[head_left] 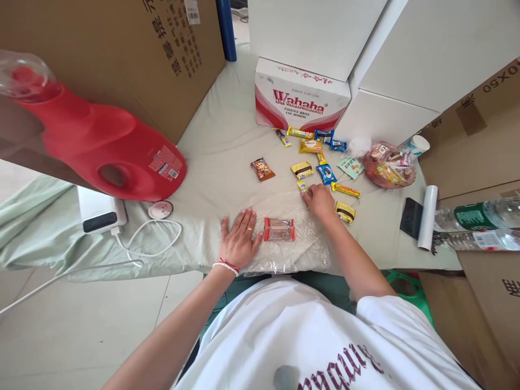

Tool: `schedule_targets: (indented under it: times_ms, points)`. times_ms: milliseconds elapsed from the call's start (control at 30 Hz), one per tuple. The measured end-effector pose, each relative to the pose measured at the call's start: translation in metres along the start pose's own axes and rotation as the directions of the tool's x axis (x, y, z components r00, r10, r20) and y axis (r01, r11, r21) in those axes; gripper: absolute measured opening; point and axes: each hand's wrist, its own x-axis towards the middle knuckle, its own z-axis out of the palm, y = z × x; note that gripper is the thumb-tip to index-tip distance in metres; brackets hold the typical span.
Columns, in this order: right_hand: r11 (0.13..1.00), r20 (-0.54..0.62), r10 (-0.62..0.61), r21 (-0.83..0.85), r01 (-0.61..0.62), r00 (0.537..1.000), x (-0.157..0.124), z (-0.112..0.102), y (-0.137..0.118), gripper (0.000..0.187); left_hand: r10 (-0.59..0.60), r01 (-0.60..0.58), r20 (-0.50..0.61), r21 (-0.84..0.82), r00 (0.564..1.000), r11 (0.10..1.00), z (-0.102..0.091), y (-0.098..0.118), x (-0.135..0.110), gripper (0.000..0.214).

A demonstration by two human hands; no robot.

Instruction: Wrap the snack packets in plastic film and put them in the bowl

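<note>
My left hand (239, 238) lies flat with its fingers spread, on the left edge of a clear plastic bag (311, 244). On the bag, just right of that hand, is a red snack packet with a see-through middle (279, 229). My right hand (320, 201) has its fingers closed at a small yellow snack packet (301, 186), mostly covered by the fingertips. Close by are a blue cookie packet (326, 174), a yellow packet with a dark band (302, 170), another such packet (345, 212) and a yellow-red snack stick (345, 190).
Farther back lie a brown cookie packet (262, 169) and several wrapped snacks before a Wahaha carton (300, 97). A filled pink bowl (390, 165) stands right, near plastic bottles (479, 216). Left are a red detergent jug (109, 146) and a white power bank (101, 211) with cable.
</note>
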Motion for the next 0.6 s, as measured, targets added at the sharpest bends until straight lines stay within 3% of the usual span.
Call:
schedule_targets:
  times_ms: [100,200,300,367,467,600]
  points:
    - [0.997,-0.007,-0.035,0.072,0.036,0.999,0.003,0.008,0.011,0.025,0.002,-0.001,0.005,-0.005,1.000,1.000,-0.001,0.000,0.000,0.065]
    - [0.964,0.023,-0.019,0.265,0.012,1.000,0.003,0.012,0.025,0.023,0.002,-0.002,0.017,-0.010,1.000,1.000,-0.001,0.000,0.001,0.066]
    - [0.850,0.111,0.076,0.512,-0.123,0.991,0.006,0.011,0.038,0.028,0.000,0.000,0.022,-0.015,1.000,1.000,-0.001,0.000,0.001,0.066]
    - [0.785,0.144,0.144,0.585,-0.202,0.979,0.008,0.008,0.042,0.026,0.002,-0.002,0.016,-0.020,1.000,1.000,-0.001,0.000,0.001,0.066]
    - [0.852,0.093,0.158,0.491,-0.183,0.983,0.011,0.003,0.038,0.024,0.005,-0.005,0.010,-0.024,1.000,1.000,-0.002,0.000,0.001,0.066]
    - [0.969,0.023,0.156,0.192,-0.158,0.987,0.016,0.001,0.023,0.026,0.008,-0.008,0.007,-0.019,1.000,1.000,0.000,0.000,0.000,0.066]
